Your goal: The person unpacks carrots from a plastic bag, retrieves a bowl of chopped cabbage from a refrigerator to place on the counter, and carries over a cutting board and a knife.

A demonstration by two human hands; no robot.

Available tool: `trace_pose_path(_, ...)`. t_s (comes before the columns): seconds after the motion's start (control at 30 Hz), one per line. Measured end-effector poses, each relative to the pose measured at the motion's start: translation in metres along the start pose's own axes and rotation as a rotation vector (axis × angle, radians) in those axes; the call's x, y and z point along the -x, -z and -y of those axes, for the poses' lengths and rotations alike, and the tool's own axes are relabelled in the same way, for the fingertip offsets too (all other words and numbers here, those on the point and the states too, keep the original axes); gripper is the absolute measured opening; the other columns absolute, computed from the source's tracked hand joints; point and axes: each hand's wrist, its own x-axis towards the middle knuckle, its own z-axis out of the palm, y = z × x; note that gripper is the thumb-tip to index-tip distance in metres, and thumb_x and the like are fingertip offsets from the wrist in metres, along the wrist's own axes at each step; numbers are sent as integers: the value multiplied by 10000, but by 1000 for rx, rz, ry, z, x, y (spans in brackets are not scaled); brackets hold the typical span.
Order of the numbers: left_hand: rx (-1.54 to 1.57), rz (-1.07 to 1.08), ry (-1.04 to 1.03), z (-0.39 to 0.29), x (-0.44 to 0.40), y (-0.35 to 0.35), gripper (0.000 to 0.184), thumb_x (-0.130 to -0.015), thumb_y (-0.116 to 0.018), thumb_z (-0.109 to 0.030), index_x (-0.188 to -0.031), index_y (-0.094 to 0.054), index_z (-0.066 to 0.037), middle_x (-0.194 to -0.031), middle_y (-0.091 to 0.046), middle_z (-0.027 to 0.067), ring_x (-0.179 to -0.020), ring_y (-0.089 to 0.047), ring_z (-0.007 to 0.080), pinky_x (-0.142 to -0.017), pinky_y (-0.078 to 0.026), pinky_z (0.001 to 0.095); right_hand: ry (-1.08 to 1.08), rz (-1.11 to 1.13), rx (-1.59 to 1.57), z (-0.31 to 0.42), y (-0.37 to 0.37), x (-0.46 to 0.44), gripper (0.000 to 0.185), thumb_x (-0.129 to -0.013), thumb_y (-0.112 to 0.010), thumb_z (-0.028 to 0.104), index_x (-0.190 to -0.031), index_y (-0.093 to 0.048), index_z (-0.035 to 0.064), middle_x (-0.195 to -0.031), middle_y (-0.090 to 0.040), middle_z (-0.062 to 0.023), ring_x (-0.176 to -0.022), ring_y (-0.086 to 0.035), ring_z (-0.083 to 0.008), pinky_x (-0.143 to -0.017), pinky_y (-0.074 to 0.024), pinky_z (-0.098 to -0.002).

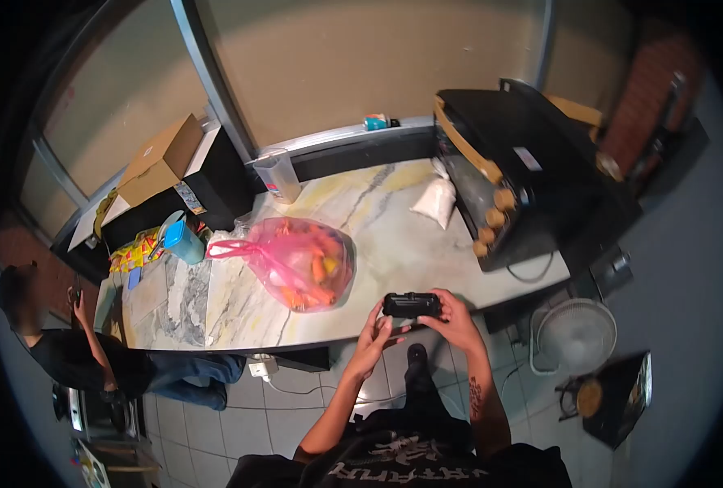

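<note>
A small black device [412,305] is held level between my two hands at the front edge of the marble-patterned table [377,268]. My left hand [374,335] grips its left end, and my right hand [452,319] grips its right end. Left of the device, a pink translucent bag [300,260] with orange and yellow items inside lies on the table, its handles knotted.
A black oven [524,163] stands at the right, with a small bag of white powder [436,202] beside it. Behind are a clear jug [278,177], a blue container [184,241] and a cardboard box [160,159]. A person [93,358] is at the left; a fan [577,335] stands right.
</note>
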Motion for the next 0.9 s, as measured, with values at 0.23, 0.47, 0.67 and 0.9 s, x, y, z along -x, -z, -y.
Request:
trace_pose_path(0.23, 78, -209, -130, -64, -146, 8, 627, -976, -485, -324, -1482, -172, -125, -1361, -453, 153, -1114, -574, 291, -926, -467, 396, 183, -56, -35, 28, 51, -267, 520, -778, -738, 10, -1224, -471, -10, -994, -592, -40, -880, -562, -84, -746, -467, -217)
trace_pose_path(0.47, 117, -225, -111, -77, -206, 21, 499, -986, -480, -249, -1433, -316, -98, -1274, -536, 114, -1041, -605, 210, -894, -483, 314, 173, -388, 262, 34, 35, -465, 508, -723, -808, 181, -1121, -580, -37, -674, -590, -7, -575, -530, -85, -513, -427, -246)
trace_pose_path(0.67, 129, -223, -40, -84, -242, 46, 495, -981, -490, -273, -1408, -351, -64, -1258, -535, 144, -1033, -598, 224, -908, -474, 350, 304, -419, 554, 35, 10, -572, 526, -672, -829, 220, -1086, -604, -13, -699, -634, -104, -617, -613, -202, -577, -481, -325)
trace_pose_path(0.9, 211, -213, 47, -82, -260, 80, 452, -993, -467, -242, -1399, -369, -69, -1251, -540, 128, -1050, -582, 199, -928, -462, 340, 264, -251, 683, 28, -15, -644, 562, -702, -803, 195, -1169, -557, 1, -1049, -641, -222, -1014, -619, -339, -860, -488, -390)
